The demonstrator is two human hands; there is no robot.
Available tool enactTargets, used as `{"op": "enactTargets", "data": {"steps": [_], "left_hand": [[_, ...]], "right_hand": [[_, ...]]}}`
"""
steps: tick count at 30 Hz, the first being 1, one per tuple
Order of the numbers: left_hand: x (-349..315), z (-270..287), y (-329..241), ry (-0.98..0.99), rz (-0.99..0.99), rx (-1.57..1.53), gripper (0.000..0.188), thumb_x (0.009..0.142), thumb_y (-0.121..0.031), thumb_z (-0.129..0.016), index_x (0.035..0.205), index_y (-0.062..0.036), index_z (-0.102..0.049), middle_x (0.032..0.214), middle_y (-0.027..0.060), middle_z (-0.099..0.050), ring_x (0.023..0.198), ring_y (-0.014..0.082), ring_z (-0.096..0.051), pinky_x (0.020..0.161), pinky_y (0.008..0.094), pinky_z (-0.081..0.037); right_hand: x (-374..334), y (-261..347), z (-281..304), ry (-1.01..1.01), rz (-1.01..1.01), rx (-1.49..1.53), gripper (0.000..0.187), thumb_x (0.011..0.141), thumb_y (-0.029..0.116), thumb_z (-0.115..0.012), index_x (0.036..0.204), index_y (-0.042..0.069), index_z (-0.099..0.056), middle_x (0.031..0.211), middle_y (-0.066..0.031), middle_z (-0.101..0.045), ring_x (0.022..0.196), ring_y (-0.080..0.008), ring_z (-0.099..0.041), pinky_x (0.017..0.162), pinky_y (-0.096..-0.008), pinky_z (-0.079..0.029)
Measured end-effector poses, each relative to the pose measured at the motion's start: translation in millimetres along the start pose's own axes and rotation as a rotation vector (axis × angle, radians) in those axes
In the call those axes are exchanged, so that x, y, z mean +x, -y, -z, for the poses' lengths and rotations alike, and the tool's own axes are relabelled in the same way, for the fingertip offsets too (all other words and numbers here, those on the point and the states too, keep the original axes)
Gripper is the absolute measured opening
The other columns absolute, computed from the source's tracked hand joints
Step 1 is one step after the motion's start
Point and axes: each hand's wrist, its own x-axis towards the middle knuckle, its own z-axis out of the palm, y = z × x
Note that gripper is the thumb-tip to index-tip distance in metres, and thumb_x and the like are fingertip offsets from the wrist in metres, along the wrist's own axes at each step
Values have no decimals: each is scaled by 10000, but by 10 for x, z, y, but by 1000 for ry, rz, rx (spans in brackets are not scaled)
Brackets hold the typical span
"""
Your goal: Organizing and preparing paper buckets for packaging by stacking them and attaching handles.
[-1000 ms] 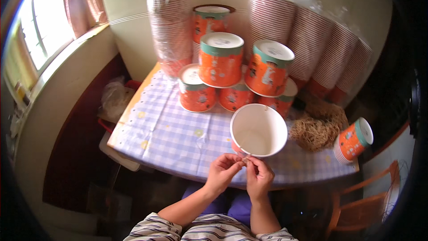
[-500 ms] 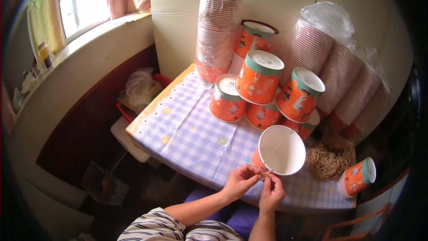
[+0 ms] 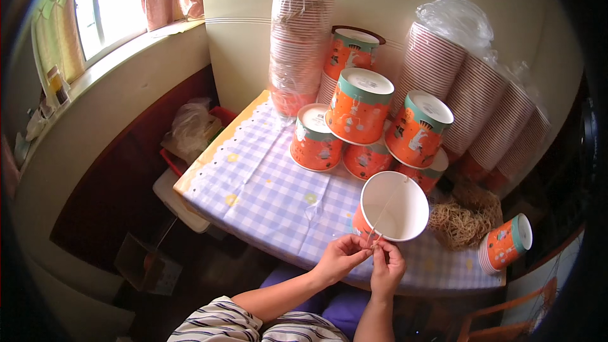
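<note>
A paper bucket, white inside and orange outside, stands at the table's near edge with its mouth facing up toward me. A thin tan string runs across that mouth, from the far rim to my fingers at the near rim. My left hand pinches the string with thumb and forefinger. Close against it, my right hand is also pinched on the string; the fingertips of both nearly touch and partly hide its end. To the right of the bucket lies a tangled pile of similar strings.
Several upside-down orange buckets are piled behind the work. Tall nested stacks in plastic rise at the back, with more stacks at the right. A short stack lies tilted on the right corner of the checked tablecloth.
The view has shifted slightly, so the table's things sit a little further left and higher. Both hands keep their pinch on the string, almost unmoved.
</note>
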Motion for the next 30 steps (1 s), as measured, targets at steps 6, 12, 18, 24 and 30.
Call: {"op": "enactTargets", "data": {"steps": [6, 12, 18, 24, 30], "left_hand": [[-18, 13, 16, 2, 35, -39, 141, 863, -16, -632, 985, -3, -563, 977, 53, -612, 931, 121, -584, 863, 268, -468], [43, -39, -32, 2, 13, -3, 163, 860, -11, -633, 1010, -13, -567, 995, 46, -613, 942, 115, -580, 867, 264, -461], [46, -31, -130, -68, 15, 61, 180, 847, 5, -636, 1016, -5, -574, 972, 71, -648, 920, 135, -611, 831, 269, -488], [60, -52, -188, -79, 37, 32, 184, 849, -1, -635, 1022, 1, -574, 963, 82, -654, 900, 143, -621, 824, 273, -493], [39, -87, -216, -79, 46, 49, 205, 846, 2, -638, 1041, 3, -574, 964, 81, -654, 897, 140, -619, 825, 271, -494]], "right_hand": [[-31, 17, 2, 26, -49, 95, 91, 826, 35, -647, 888, -31, -656, 836, -87, -685, 772, -127, -622, 714, -268, -497], [-18, 4, 30, -7, -161, 157, 105, 832, 52, -651, 901, -25, -669, 849, -65, -685, 765, -111, -612, 713, -252, -492], [1, -9, -21, 10, -113, 208, 118, 862, 73, -640, 946, -3, -675, 802, -15, -669, 694, -61, -572, 644, -211, -462], [-4, -6, -55, 4, -123, 312, 117, 873, 67, -627, 953, -8, -672, 833, -29, -669, 748, -73, -590, 695, -225, -482], [-38, -1, -17, 18, -181, 270, 121, 877, 69, -624, 957, -10, -669, 834, -36, -668, 756, -84, -599, 696, -228, -486]]}}
